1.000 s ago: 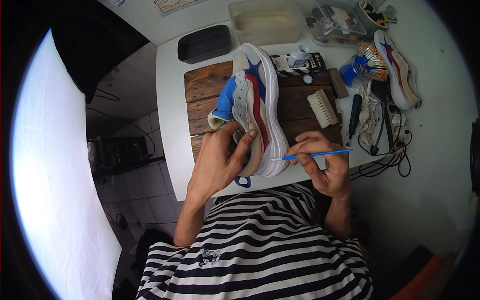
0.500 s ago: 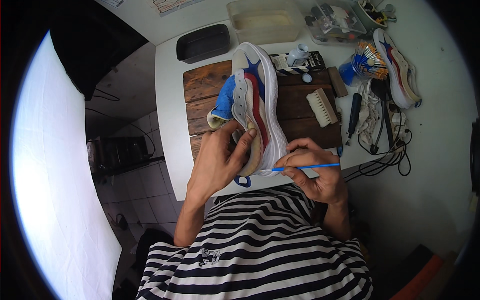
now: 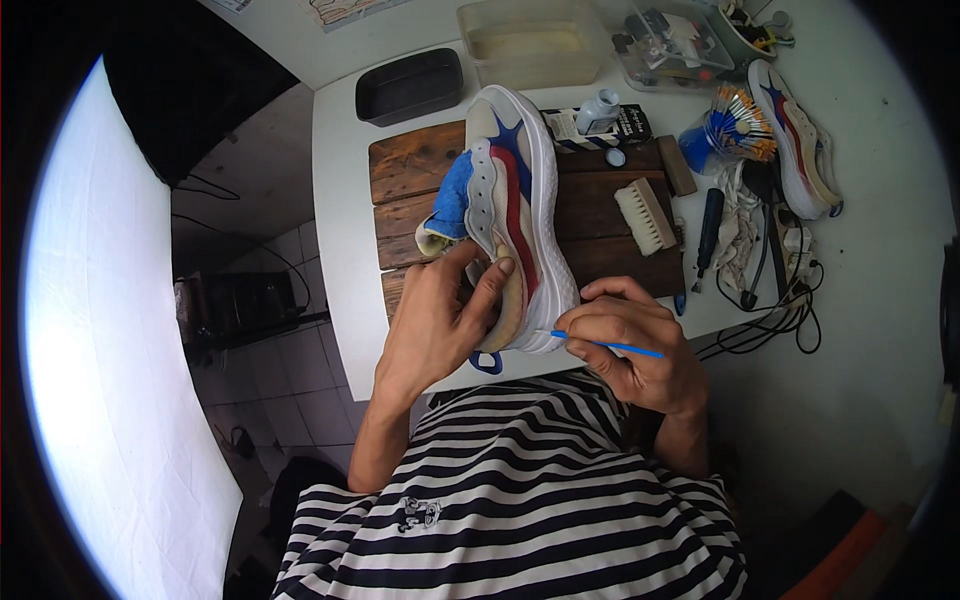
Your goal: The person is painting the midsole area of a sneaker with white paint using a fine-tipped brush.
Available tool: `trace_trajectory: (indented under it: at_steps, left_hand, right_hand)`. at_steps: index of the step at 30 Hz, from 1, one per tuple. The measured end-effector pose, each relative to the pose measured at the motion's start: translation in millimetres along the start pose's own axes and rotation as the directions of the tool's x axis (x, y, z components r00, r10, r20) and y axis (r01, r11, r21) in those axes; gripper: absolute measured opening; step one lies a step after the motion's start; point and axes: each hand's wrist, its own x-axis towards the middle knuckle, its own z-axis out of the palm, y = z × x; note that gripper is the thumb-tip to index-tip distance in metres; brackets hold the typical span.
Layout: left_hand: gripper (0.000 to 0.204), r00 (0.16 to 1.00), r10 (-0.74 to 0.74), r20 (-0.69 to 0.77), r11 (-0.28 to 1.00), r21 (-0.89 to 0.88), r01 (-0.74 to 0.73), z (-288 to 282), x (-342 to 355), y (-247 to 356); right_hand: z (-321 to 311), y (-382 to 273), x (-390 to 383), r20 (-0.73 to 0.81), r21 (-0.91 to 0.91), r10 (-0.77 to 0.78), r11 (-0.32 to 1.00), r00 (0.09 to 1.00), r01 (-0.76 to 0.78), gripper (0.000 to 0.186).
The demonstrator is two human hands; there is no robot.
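A sneaker (image 3: 541, 200) with a thick white sole, red and blue side panels and a blue tongue lies on its side over a dark wooden board (image 3: 404, 160), toe pointing away from me. My left hand (image 3: 440, 305) grips it by the heel collar, thumb on the beige edge and fingers inside the opening. In my right hand (image 3: 630, 340) a thin blue-handled paintbrush (image 3: 620, 347) is pinched. Its tip meets the white sole near the heel. A blue pull loop (image 3: 486, 362) sticks out at the heel end.
Beyond the shoe are an open paint bottle (image 3: 599, 111), its cap (image 3: 615, 157), a black tray (image 3: 409, 86) and a clear tub (image 3: 530, 45). A wooden scrub brush (image 3: 646, 216) lies right. Farther right are a cup of paintbrushes (image 3: 735, 130), cables (image 3: 790, 310) and the other sneaker (image 3: 795, 140).
My right hand has shifted slightly right, and the paintbrush has tilted, its handle end now lower. Its tip has moved a little right along the sole. My left hand keeps its hold.
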Motion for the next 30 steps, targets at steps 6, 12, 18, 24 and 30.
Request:
trace_trajectory:
  at_steps: [6, 12, 18, 24, 30]
  left_hand:
    - [0.038, 1.000, 0.007, 0.002, 1.000, -0.005, -0.007, 0, 0, 1]
    - [0.038, 1.000, 0.004, 0.001, 1.000, -0.004, -0.004, 1, 1, 0]
    - [0.038, 1.000, 0.003, -0.005, 1.000, -0.007, -0.003, 0, 0, 0]
    - [0.039, 1.000, 0.002, -0.006, 1.000, 0.010, -0.002, 0, -1, 1]
    - [0.039, 1.000, 0.006, -0.001, 1.000, -0.005, -0.006, 0, 0, 1]
  right_hand:
    - [0, -7, 1, 0.003, 0.019, -0.014, 1.000, 1.000, 0.014, 0.018]
    - [-1, -3, 2, 0.031, -0.006, -0.001, 1.000, 1.000, 0.001, 0.019]
    - [-1, -5, 5, -0.023, -0.004, -0.012, 1.000, 1.000, 0.011, 0.017]
    - [-4, 2, 8, -0.004, -0.031, -0.006, 1.000, 1.000, 0.006, 0.015]
    - [-5, 4, 9, -0.075, -0.039, -0.045, 0.998, 0.996, 0.042, 0.013]
